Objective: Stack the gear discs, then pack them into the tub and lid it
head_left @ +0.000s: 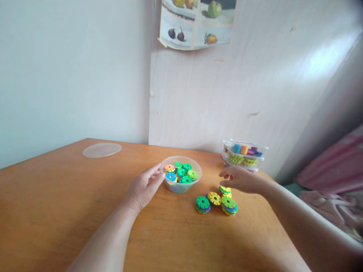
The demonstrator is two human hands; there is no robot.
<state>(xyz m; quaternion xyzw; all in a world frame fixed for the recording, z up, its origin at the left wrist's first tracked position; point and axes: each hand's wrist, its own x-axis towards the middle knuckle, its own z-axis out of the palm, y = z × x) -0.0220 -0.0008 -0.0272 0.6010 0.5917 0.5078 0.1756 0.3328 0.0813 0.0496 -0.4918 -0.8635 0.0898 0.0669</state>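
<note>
My left hand [147, 185] grips the left side of a clear plastic bowl [181, 189], thumb in front and fingers behind its rim. Inside the bowl lie several notched plastic discs [185, 179] in green, blue, orange and yellow. Over to the right, my right hand [236, 179] hovers just above a stack of discs [225, 189] topped in yellow. Its thumb and fingers are apart, and nothing shows between them. Nearer to me sit a green-topped stack [203, 203], a light green-topped stack [229, 204] and a yellow disc [214, 198] leaning between them.
A round clear lid [102, 150] lies at the back left of the wooden table [159, 238]. Stacked clear boxes [246, 154] with colourful pieces stand at the back right, behind my right hand. A wall rises behind the table, and pink cloth [337, 162] lies beyond its right edge.
</note>
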